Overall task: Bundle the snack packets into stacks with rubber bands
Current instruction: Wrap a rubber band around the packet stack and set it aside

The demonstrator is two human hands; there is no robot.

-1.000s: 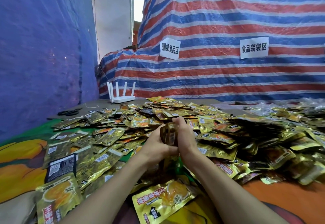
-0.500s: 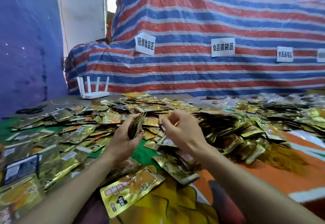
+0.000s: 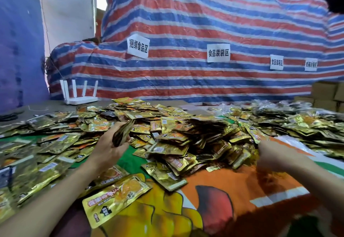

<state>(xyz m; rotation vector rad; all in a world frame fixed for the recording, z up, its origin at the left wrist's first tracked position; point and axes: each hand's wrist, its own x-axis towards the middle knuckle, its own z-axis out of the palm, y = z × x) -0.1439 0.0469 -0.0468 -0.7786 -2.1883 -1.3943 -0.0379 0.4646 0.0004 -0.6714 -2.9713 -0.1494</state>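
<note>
1. Left hand [image 3: 109, 149] grips a stack [image 3: 122, 132] of packets.
2. Right hand [image 3: 269, 154] (blurred, grip cannot be told) is at the edge of the pile [image 3: 176, 134], which lies between the hands.
3. A router [image 3: 80, 95] stands beyond the left hand.

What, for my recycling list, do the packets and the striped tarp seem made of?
The packets look like metallised plastic film, glossy gold: they mirror the light and crease sharply. The tarp is probably woven plastic sheeting with a slight sheen: its fine crinkles and red, blue and white stripes suggest it, though no weave shows.
</note>
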